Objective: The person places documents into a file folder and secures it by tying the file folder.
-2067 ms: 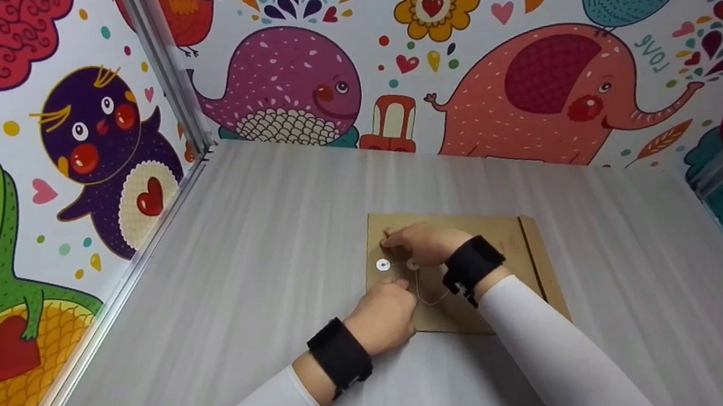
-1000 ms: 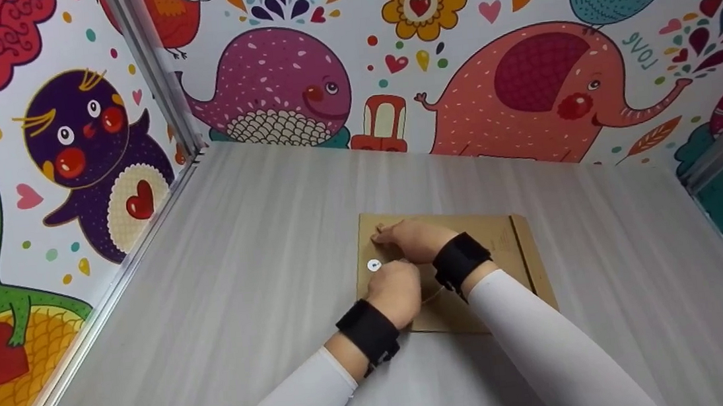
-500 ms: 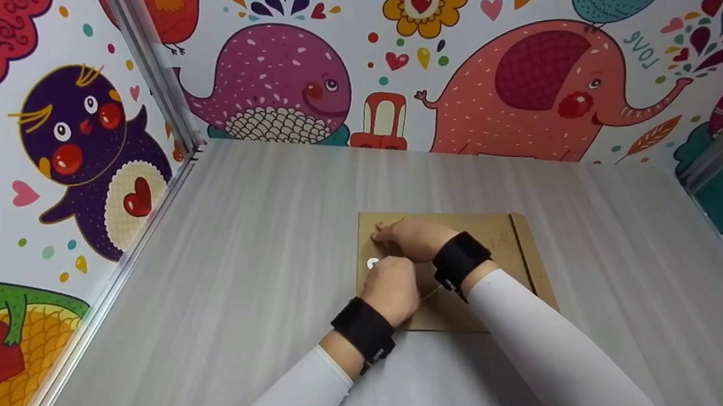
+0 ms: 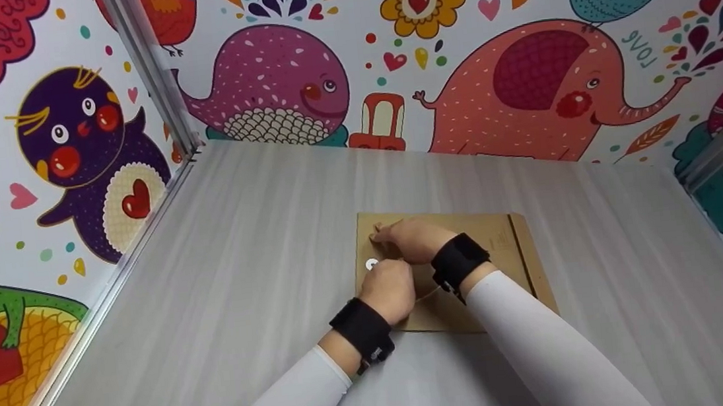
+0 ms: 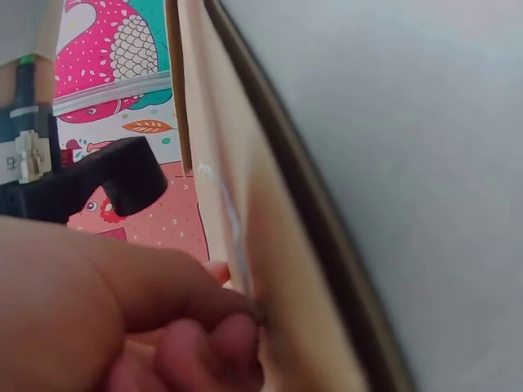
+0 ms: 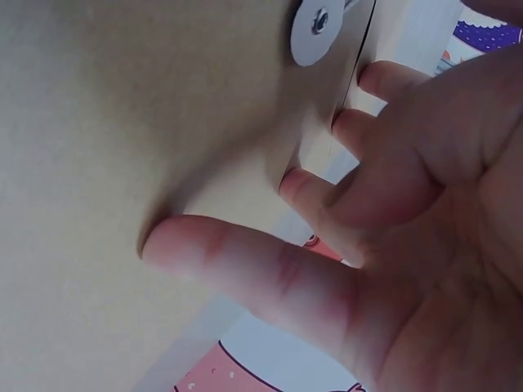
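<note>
A brown kraft string-tie envelope lies flat on the table. My left hand is over its lower left part, fingers curled, pinching a thin pale string. The string runs from the fingertips across the envelope in the left wrist view. My right hand presses its spread fingertips on the envelope above the left hand. A white round paper button with a metal rivet shows by the left knuckles. A second button is not visible in the head view, where the hands cover that spot.
The pale wood-grain table surrounds the envelope. Cartoon-printed walls stand behind and on the left, joined by a metal frame post. Black bands are strapped round both wrists.
My left hand has moved up and onto the envelope beside the right hand, drawing the string's loop tighter, then shifted slightly left. The right hand stays nearly in place.
</note>
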### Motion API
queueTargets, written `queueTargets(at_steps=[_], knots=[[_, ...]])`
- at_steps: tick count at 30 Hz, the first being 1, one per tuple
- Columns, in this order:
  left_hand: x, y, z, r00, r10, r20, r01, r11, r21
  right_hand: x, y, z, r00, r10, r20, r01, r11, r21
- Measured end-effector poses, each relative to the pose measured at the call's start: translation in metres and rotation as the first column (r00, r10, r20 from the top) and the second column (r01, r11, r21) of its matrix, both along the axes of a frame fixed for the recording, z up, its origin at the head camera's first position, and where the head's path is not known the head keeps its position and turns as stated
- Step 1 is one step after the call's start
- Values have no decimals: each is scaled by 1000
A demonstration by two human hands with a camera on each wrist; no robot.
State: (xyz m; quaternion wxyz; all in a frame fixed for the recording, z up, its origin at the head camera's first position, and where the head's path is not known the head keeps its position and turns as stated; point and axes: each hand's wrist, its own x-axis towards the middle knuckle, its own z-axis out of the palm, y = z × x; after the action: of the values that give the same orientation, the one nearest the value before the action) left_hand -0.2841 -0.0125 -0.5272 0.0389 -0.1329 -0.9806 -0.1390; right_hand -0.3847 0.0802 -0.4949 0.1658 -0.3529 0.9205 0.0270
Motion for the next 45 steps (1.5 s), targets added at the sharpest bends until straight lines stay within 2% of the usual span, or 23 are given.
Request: queueTargets(at_steps=[5, 7, 12, 15, 19, 26, 31, 38, 40, 45], knots=[[0, -2, 0, 997, -8, 75, 11, 1000, -30, 1, -2, 0, 1000, 8, 1, -8, 1000, -3], [0, -3, 1, 997, -14, 78, 17, 999, -33, 1, -2, 0, 1000, 6, 2, -6, 1000, -13], [-1, -7, 4, 1000, 17, -24, -16, 1000, 21, 2, 0, 0, 999, 48, -24, -49, 997, -64], [-3, -10, 8, 998, 22, -51, -18, 997, 78, 3, 2, 0, 997, 68, -41, -72, 993, -98], [-6, -16, 13, 1000, -6, 21, 3, 993, 114, 3, 3, 2, 998, 49, -45, -54, 993, -105], [-18, -36, 21, 990, 20, 137, -21, 1000, 10, 5, 3, 1, 1000, -16, -9, 15, 997, -78], [-32, -61, 25, 964, 48, 263, -54, 998, 19, 7, 3, -1, 997, -64, -38, 62, 996, -68], [-41, -91, 22, 933, 93, 346, -110, 993, 30, 13, 0, -7, 988, -82, -134, 81, 997, -9], [-42, -95, 21, 931, 117, 345, -136, 990, 33, 15, -1, -9, 985, -86, -146, 86, 996, -6], [-46, -98, 17, 953, 180, 244, -196, 980, 40, 20, 0, -12, 985, -110, -133, 105, 993, -44]])
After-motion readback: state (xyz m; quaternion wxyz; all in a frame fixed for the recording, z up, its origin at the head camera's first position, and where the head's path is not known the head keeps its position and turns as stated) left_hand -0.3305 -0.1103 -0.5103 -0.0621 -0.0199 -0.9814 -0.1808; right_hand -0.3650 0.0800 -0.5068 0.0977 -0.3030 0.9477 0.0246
